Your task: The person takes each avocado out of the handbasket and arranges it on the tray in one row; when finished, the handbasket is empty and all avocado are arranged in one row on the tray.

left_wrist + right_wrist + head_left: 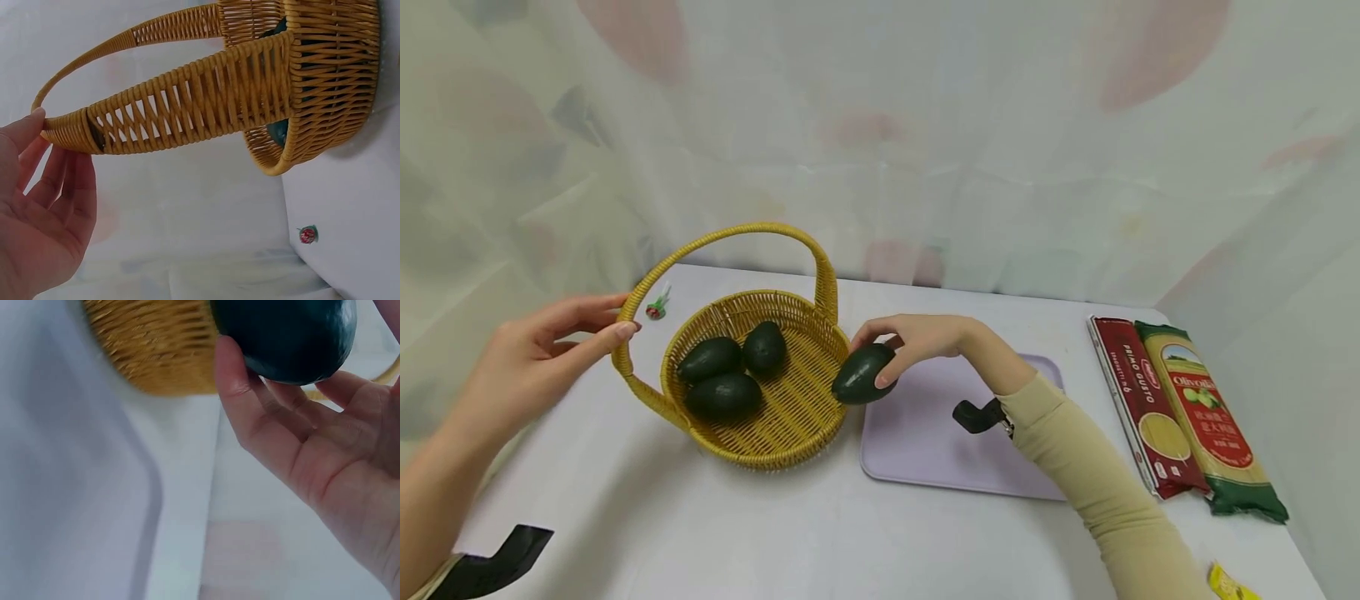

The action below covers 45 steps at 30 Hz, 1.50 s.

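A yellow wicker basket with a tall arched handle stands on the table, and three dark green avocados lie in its left and back part. My left hand pinches the handle's left side between thumb and fingers; the left wrist view shows this grip on the handle up close. With my right hand I hold another avocado by its sides, at the basket's right rim and partly over the tray's left edge. In the right wrist view the fingers wrap around that avocado.
A pale purple tray lies under my right forearm. Two packs of pasta, one red and one green-and-gold, rest at the right. A small red-green item sits behind the basket's left; a yellow wrapper is at front right.
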Each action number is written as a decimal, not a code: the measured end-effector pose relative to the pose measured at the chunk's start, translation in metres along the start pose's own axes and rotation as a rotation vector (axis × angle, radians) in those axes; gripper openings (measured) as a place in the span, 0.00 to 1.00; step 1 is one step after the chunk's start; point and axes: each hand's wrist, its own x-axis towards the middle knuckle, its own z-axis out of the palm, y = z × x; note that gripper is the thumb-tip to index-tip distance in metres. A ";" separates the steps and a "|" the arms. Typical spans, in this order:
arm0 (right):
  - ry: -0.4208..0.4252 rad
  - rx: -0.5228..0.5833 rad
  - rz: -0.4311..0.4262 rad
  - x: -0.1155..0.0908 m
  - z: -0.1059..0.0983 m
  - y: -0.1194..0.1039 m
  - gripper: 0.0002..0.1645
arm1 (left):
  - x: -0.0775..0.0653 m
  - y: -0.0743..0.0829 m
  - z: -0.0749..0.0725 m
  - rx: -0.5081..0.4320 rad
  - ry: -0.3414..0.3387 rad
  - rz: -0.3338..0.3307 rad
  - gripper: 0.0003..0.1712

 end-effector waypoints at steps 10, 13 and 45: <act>0.065 0.086 0.074 -0.026 0.007 0.037 0.32 | -0.012 -0.011 0.008 -0.088 0.051 0.018 0.21; 0.078 0.096 0.093 -0.030 0.010 0.046 0.32 | -0.016 -0.013 0.009 -0.077 0.047 -0.011 0.23; 0.300 0.130 0.222 -0.018 0.020 0.086 0.36 | -0.021 -0.019 0.014 -0.140 0.039 0.044 0.26</act>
